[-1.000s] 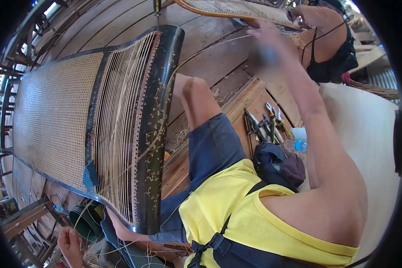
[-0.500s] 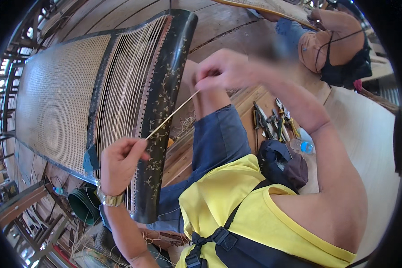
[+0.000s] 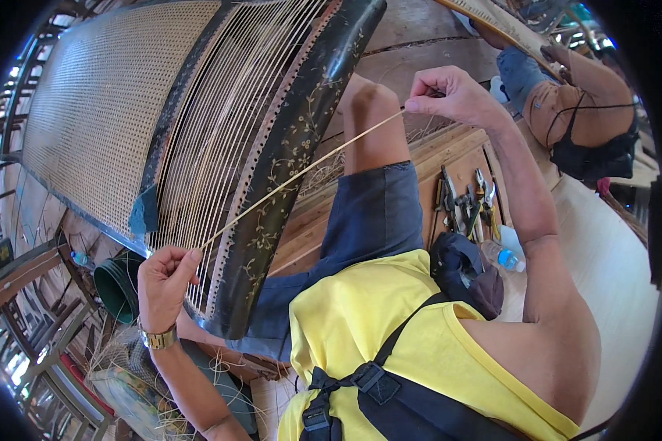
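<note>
A thin cane strand [image 3: 318,162] runs taut and slanting between my two hands, crossing over the dark end rail [image 3: 287,158] painted with flowers. My left hand [image 3: 167,283], a gold watch on its wrist, pinches the strand's lower end close to the rows of stretched strands [image 3: 221,132]. My right hand [image 3: 452,95] is raised above my bare knee, its thumb and fingers closed on the other end. Those parallel strands span the panel's open section, beside a line of small holes along the rail. Further left, finished woven caning [image 3: 118,88] fills the larger section.
Pliers and other hand tools [image 3: 467,202] lie on the wooden boards at right, near dark cloth [image 3: 463,272] and a plastic bottle [image 3: 504,257]. A green bucket [image 3: 118,290] and loose cane scraps sit lower left. Another person [image 3: 574,110] sits at upper right.
My right hand has moved right and my left hand down and left, so a longer length of strand shows between them. The view has shifted slightly.
</note>
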Demonstrator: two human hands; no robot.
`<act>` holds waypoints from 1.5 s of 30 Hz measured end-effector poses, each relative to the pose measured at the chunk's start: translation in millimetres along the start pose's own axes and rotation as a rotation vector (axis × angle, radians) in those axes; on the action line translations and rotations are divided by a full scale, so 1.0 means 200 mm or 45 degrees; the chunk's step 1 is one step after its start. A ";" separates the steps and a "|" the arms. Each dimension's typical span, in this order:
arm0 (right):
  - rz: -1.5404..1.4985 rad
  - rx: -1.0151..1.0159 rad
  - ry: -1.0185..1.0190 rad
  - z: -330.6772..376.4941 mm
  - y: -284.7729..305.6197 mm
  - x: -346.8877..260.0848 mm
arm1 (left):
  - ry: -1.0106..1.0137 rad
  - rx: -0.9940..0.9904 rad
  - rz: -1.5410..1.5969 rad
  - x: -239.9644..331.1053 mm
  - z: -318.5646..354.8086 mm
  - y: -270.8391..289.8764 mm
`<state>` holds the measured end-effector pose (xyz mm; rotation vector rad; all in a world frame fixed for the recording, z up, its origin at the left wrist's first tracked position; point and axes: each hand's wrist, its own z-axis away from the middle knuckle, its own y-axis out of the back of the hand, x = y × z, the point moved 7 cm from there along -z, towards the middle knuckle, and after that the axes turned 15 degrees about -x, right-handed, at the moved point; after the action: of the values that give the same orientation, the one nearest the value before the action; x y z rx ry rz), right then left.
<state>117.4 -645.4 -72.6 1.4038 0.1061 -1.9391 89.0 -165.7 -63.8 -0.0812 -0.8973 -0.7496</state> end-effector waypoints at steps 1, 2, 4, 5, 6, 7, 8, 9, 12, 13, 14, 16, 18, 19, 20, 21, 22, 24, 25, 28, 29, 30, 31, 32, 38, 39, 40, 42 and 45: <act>-0.023 -0.006 0.014 0.00 0.00 -0.01 | -0.017 -0.011 0.004 0.00 -0.01 0.00; -0.046 -0.010 0.027 0.01 -0.01 -0.02 | -0.001 0.011 0.008 -0.01 0.00 0.01; -0.053 -0.004 0.020 0.01 -0.02 -0.05 | -0.010 0.009 0.014 -0.04 0.00 0.02; -0.069 -0.002 0.022 0.01 -0.02 -0.06 | -0.010 0.014 0.012 -0.05 0.01 0.03; -0.062 0.004 0.016 0.01 -0.02 -0.08 | -0.025 0.018 0.032 -0.06 0.00 0.03; -0.048 -0.004 0.012 0.01 -0.02 -0.09 | -0.031 0.013 0.034 -0.06 0.00 0.03; -0.035 -0.014 0.008 0.01 -0.03 -0.10 | -0.021 0.010 0.010 -0.07 0.00 0.03; -0.032 -0.006 0.003 0.03 -0.02 -0.10 | -0.014 0.003 -0.017 -0.07 0.00 0.03; 0.053 0.085 0.030 0.07 0.08 -0.05 | -0.039 0.007 -0.123 -0.14 0.01 0.08; 0.195 0.173 -0.046 0.11 0.19 0.03 | -0.046 -0.011 -0.131 -0.16 0.03 0.09; 0.333 0.266 -0.131 0.15 0.29 0.10 | -0.049 0.004 -0.188 -0.17 0.04 0.12; 0.512 0.457 -0.195 0.25 0.46 0.16 | 0.000 -0.018 -0.235 -0.18 0.05 0.14; 0.730 0.645 -0.306 0.38 0.59 0.15 | 0.080 -0.050 -0.226 -0.20 0.07 0.16; 0.775 0.760 -0.242 0.39 0.62 0.19 | 0.130 -0.025 -0.264 -0.19 0.10 0.17; 0.840 0.866 -0.168 0.37 0.65 0.17 | 0.160 0.013 -0.272 -0.22 0.15 0.22; 0.930 0.975 -0.141 0.45 0.68 0.17 | 0.170 0.003 -0.274 -0.27 0.11 0.24; 0.947 0.996 -0.203 0.51 0.70 0.20 | 0.143 -0.057 -0.282 -0.28 0.07 0.24; 1.027 1.175 -0.087 0.64 0.72 0.25 | 0.104 0.069 -0.360 -0.28 0.03 0.30; 1.030 1.188 -0.124 0.70 0.71 0.30 | 0.091 0.036 -0.372 -0.29 0.00 0.31; 1.058 1.336 -0.201 0.89 0.68 0.32 | -0.017 0.165 -0.524 -0.43 -0.12 0.52; 1.061 1.343 -0.226 0.95 0.67 0.34 | -0.026 0.144 -0.530 -0.41 -0.15 0.49; 1.110 1.354 -0.278 1.02 0.66 0.37 | -0.013 0.227 -0.576 -0.36 -0.17 0.49; 1.159 1.365 -0.328 1.08 0.65 0.41 | -0.002 0.314 -0.621 -0.32 -0.19 0.49; 1.156 1.372 -0.346 1.13 0.63 0.47 | -0.005 0.252 -0.523 -0.30 -0.22 0.48; 1.254 1.535 -0.905 1.41 0.25 1.00 | -0.264 0.011 0.341 0.03 -0.29 -0.05; 1.125 1.513 -1.008 1.51 0.17 1.07 | -0.264 -0.004 0.339 0.04 -0.31 -0.09; 1.124 1.514 -1.017 1.58 0.10 1.06 | -0.280 -0.152 0.365 0.05 -0.32 -0.16; 1.159 1.581 -1.031 1.59 -0.04 1.03 | -0.269 -0.366 0.421 0.04 -0.28 -0.20; 0.561 1.153 -1.414 1.66 -0.31 1.22 | -0.237 -0.401 0.491 0.10 -0.32 -0.39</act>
<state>-216.1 -875.8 -169.0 0.4914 -1.5901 -2.1400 92.7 -258.9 -108.7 -0.5945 -0.8986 -0.5200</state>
